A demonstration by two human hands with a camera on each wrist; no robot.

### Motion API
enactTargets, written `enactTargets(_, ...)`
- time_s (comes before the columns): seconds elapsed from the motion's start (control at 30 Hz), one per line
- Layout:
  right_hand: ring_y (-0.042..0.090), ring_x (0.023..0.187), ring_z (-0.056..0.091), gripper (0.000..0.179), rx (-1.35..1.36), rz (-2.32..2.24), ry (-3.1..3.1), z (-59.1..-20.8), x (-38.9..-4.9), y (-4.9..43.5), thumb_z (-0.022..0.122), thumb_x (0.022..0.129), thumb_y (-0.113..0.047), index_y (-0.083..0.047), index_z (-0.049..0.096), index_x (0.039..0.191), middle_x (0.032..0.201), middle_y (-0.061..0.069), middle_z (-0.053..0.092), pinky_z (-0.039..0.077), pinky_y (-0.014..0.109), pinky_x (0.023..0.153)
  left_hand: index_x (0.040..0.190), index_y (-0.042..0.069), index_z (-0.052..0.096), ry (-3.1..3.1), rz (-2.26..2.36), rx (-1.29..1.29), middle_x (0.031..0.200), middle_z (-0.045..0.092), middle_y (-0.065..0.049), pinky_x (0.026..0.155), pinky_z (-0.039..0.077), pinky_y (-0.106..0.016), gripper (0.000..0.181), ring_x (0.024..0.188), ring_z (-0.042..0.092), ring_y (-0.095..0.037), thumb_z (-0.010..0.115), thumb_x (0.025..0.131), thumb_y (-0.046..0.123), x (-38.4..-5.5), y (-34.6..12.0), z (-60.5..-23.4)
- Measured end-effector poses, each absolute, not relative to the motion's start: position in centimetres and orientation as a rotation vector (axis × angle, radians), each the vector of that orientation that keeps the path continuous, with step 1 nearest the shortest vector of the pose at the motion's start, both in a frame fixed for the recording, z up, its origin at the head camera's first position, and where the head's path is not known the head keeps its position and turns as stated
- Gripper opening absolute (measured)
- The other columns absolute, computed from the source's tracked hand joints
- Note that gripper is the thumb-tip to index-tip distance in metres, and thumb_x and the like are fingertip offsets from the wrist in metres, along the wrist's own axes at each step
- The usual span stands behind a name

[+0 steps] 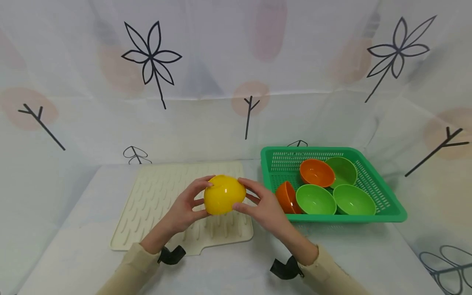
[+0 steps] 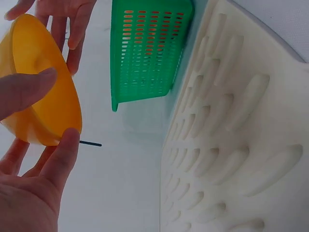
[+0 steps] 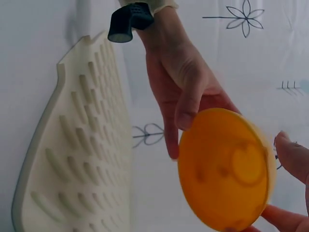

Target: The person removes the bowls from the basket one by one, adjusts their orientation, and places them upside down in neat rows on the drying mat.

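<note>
A yellow bowl (image 1: 224,196) is held up between both hands over the cream ridged mat (image 1: 155,196). In the head view its rounded outside shows. The left hand (image 1: 187,205) grips its left side, thumb and fingers spread around the rim. On the opposite side the right hand (image 1: 263,205) holds it with thumb and fingertips. In the right wrist view the bowl (image 3: 224,169) stands on edge, its round inside facing that camera. The left wrist view shows the bowl (image 2: 50,92) tilted, with the left thumb crossing its opening.
Right of the mat is a green perforated basket (image 1: 333,218). Inside it lie an upright orange bowl (image 1: 317,173), a tipped orange bowl (image 1: 287,198) and several green bowls (image 1: 355,200). A patterned white cloth (image 1: 206,131) hangs behind the table.
</note>
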State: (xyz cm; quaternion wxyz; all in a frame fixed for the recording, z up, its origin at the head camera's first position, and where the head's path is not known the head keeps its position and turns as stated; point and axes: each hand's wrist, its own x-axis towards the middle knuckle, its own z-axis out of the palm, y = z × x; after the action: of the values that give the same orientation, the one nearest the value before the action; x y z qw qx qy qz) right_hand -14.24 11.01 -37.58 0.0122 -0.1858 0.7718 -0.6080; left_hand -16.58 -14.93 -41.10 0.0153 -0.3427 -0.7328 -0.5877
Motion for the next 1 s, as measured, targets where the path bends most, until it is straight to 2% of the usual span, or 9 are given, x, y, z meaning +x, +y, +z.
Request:
enactTargets(0.1,0.029,0.136,0.045,0.065,-0.568,-1.908,2.418,-37.7,-14.2,10.7,0.082,0.084,-0.019,-0.008,0.053,0.141,0.145,0.009,0.05,0.041,0.05,0.105,0.137,0.013,0.048,-2.288,-1.799,-1.071,0.156,0.035,-0.003,0.096,0.049,-0.057,0.063,0.137,0.04,-0.034,0.074,0.084,-0.008,-16.5,-14.9,-41.2)
enactTargets(0.33,0.028,0.138,0.043,0.067,-0.549,-1.933,2.399,-37.9,-14.0,10.5,0.082,0.082,-0.008,-0.005,0.052,0.142,0.146,0.011,0.048,0.044,0.032,0.102,0.133,0.011,0.049,-2.276,-1.784,-1.091,0.157,0.032,-0.007,0.097,0.045,-0.064,0.064,0.138,0.037,-0.036,0.079,0.079,-0.007,-16.3,-14.7,-41.4)
enactTargets(0.47,0.027,0.139,0.042,0.069,-0.571,-1.943,2.381,-38.0,-14.0,10.5,0.081,0.081,-0.005,-0.005,0.05,0.143,0.148,0.011,0.047,0.042,0.03,0.103,0.131,0.011,0.05,-2.267,-1.779,-1.093,0.157,0.031,-0.009,0.097,0.043,-0.067,0.062,0.139,0.036,-0.037,0.081,0.079,-0.003,-16.2,-14.7,-41.4)
enactTargets(0.67,0.026,0.139,0.042,0.071,-0.596,-1.965,2.361,-38.1,-14.1,10.3,0.079,0.081,0.0,-0.005,0.049,0.145,0.15,0.011,0.045,0.04,0.029,0.105,0.126,0.013,0.056,-2.247,-1.767,-1.023,0.154,0.038,-0.006,0.098,0.044,-0.064,0.053,0.138,0.04,-0.032,0.08,0.081,-0.001,-16.3,-14.6,-41.5)
enactTargets(1.0,0.028,0.14,0.041,0.071,-0.663,-1.98,2.331,-38.7,-14.3,10.2,0.076,0.083,0.004,-0.004,0.046,0.147,0.155,0.01,0.039,0.039,0.03,0.106,0.148,0.014,0.043,-2.307,-1.708,-0.974,0.157,0.033,-0.004,0.099,0.044,-0.063,0.08,0.14,0.036,-0.031,0.084,0.08,0.007,-16.8,-14.6,-41.4)
